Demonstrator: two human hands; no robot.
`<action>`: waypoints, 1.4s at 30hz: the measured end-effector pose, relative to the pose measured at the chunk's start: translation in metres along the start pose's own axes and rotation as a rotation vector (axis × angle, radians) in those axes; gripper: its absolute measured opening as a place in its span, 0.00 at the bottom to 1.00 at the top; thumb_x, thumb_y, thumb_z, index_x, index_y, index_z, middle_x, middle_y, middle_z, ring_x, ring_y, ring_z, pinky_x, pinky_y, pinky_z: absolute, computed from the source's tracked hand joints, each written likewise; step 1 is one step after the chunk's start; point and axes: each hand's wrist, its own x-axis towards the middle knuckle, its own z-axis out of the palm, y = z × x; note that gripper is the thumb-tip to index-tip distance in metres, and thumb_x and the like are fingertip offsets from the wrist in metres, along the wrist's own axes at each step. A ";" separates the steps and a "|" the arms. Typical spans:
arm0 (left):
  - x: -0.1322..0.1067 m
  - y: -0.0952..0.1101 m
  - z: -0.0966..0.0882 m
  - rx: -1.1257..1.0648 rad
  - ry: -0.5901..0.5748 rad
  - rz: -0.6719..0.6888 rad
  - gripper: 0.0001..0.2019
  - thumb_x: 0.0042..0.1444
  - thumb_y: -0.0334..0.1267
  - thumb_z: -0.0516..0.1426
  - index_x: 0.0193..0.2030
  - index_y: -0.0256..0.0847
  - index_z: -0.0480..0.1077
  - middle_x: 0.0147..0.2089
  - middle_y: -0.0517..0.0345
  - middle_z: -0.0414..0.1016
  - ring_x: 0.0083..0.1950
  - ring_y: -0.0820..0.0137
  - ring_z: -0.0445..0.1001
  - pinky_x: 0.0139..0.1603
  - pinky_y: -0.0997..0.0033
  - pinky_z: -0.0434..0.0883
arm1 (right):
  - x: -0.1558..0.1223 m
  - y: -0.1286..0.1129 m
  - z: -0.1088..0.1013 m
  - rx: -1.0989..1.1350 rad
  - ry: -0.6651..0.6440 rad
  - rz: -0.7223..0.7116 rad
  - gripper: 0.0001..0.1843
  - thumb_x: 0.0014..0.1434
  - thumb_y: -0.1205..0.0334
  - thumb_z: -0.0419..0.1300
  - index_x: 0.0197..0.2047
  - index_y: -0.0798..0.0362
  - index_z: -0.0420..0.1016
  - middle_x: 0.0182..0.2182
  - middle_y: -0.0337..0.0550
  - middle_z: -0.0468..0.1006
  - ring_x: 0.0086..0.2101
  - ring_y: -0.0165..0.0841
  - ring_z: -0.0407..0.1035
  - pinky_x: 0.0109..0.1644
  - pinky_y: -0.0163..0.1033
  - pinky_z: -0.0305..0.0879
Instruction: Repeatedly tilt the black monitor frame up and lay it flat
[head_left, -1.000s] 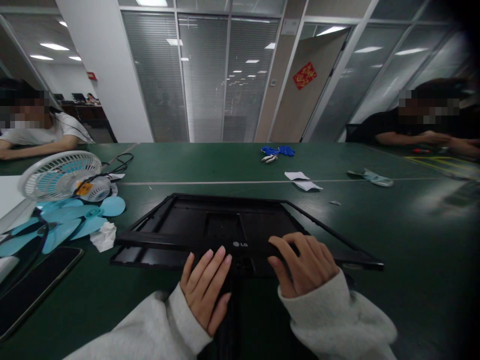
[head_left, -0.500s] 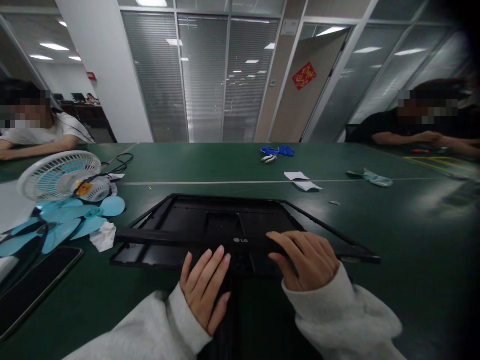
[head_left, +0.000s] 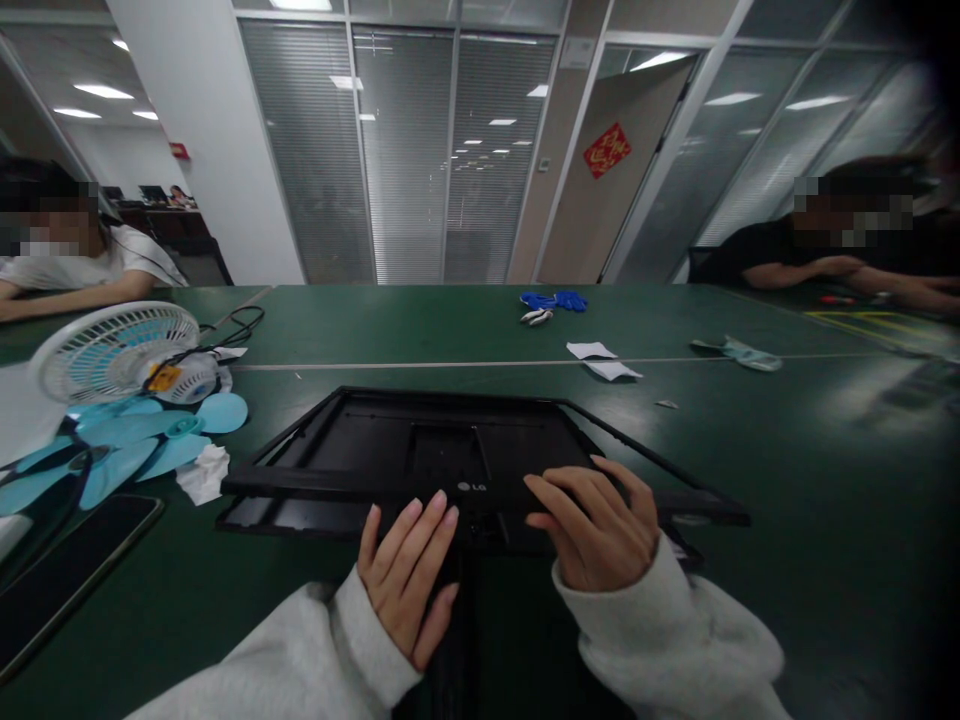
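Observation:
A black LG monitor frame [head_left: 315, 482] lies flat on the green table [head_left: 750, 480], its thin front bezel raised a little over the dark back shell [head_left: 420, 440]. My left hand [head_left: 405, 570] rests flat on the near middle of the monitor just below the logo, fingers stretched out and together. My right hand [head_left: 600, 530] is curled over the bezel's near bar right of the logo, fingers on top and thumb at the front edge. Both wrists are in grey sleeves.
A small white fan [head_left: 112, 350] with loose blue blades [head_left: 135, 440], a crumpled tissue [head_left: 201, 472] and a dark flat screen [head_left: 67, 570] lie at left. Blue gloves [head_left: 555, 300] and paper scraps [head_left: 600, 360] lie farther back. One person [head_left: 75, 270] sits at far left, another person [head_left: 825, 260] at far right.
My right hand has slid slightly left along the bezel bar, and the bar's right end has drawn in a little. My left hand has stayed in place.

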 end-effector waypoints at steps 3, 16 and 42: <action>0.001 0.000 0.000 0.002 -0.002 0.011 0.25 0.62 0.39 0.50 0.66 0.36 0.55 0.65 0.51 0.60 0.67 0.63 0.53 0.70 0.53 0.39 | 0.000 -0.001 0.000 -0.003 -0.006 -0.014 0.12 0.64 0.57 0.52 0.41 0.51 0.74 0.33 0.41 0.78 0.35 0.31 0.72 0.54 0.50 0.56; 0.001 0.002 0.001 -0.011 0.022 -0.024 0.26 0.61 0.39 0.52 0.65 0.38 0.56 0.66 0.51 0.58 0.67 0.60 0.53 0.70 0.52 0.38 | -0.005 -0.010 0.005 0.024 -0.047 0.009 0.12 0.64 0.56 0.52 0.42 0.51 0.74 0.35 0.39 0.78 0.35 0.31 0.71 0.54 0.48 0.55; 0.000 0.002 0.000 0.020 0.044 -0.019 0.22 0.62 0.37 0.50 0.63 0.41 0.60 0.57 0.50 0.65 0.63 0.60 0.59 0.69 0.50 0.41 | -0.015 -0.035 0.004 0.088 -0.063 0.136 0.10 0.60 0.62 0.57 0.43 0.52 0.76 0.36 0.41 0.78 0.36 0.32 0.72 0.58 0.52 0.54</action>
